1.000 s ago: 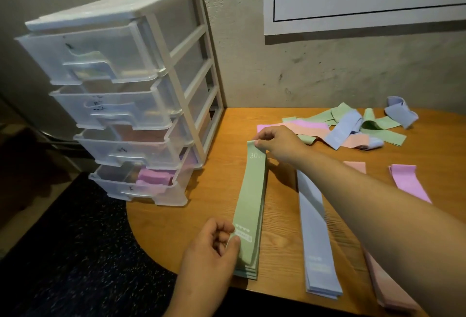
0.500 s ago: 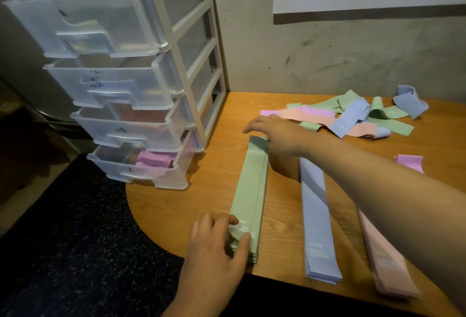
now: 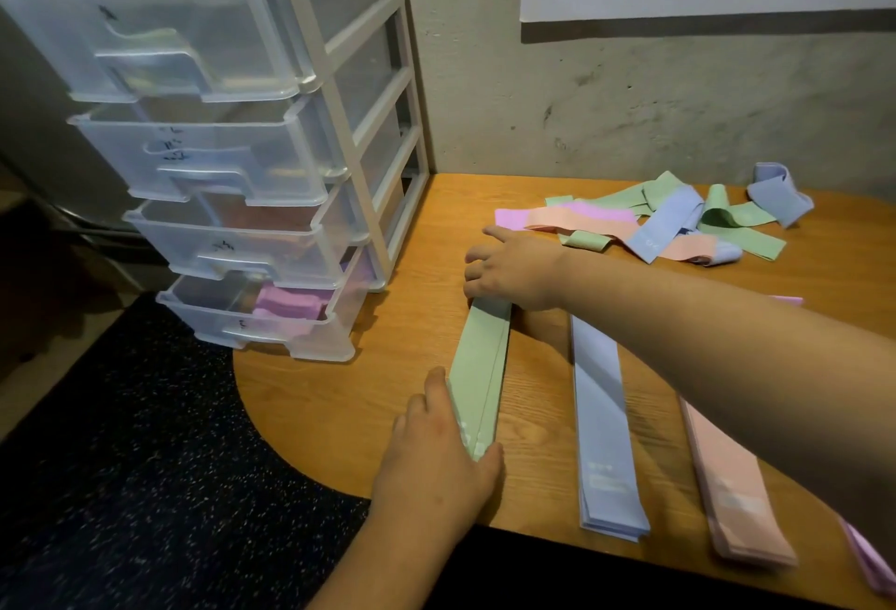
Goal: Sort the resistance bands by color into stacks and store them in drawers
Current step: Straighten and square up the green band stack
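Your right grip point(image 3: 514, 270) has let go of the top green band and come down over the far end of the green stack point(image 3: 480, 367); your left grip point(image 3: 436, 454) has swapped its pinch for a clasp round the near end, fingers along the left edge
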